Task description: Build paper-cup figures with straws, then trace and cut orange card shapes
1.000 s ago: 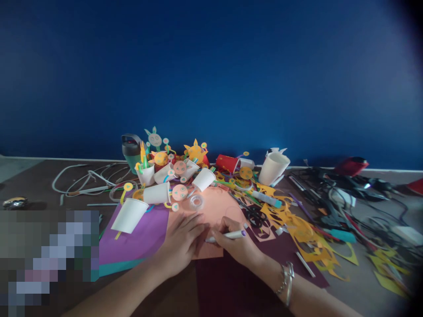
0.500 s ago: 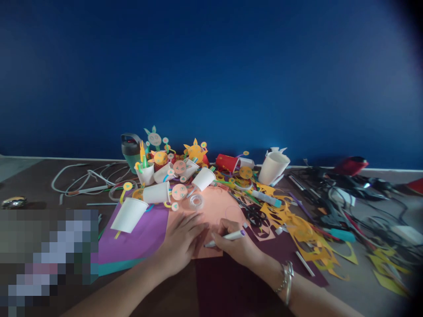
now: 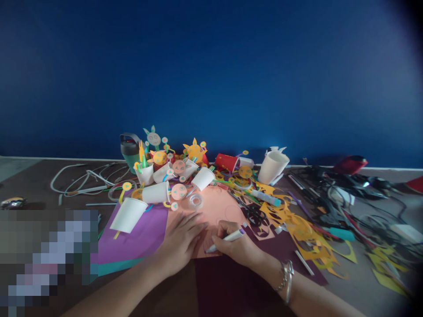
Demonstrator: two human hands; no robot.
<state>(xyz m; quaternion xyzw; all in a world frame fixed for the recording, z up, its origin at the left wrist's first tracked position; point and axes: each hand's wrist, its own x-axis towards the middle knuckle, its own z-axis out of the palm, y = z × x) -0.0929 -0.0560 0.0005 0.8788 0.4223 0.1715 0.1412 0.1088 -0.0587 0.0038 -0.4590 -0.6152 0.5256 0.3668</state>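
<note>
A white marker with a purple end is pinched in my right hand, its tip down near the lower edge of a peach sheet of paper. Faint drawn lines show on that sheet. My left hand lies flat on the paper's left part, fingers stretched out. Just beyond my fingers sits a roll of clear tape. A white paper cup lies on a purple sheet to the left. Other cups with paper animal faces crowd behind the sheet.
Black scissors, a glue stick and yellow paper scraps lie to the right. A white cup-shaped holder stands behind them. Tangled cables fill the far right; white cables and a bottle are back left.
My right hand has shifted the marker's tip slightly down, and the marker is tilted a little more steeply. My left hand stays in place on the paper.
</note>
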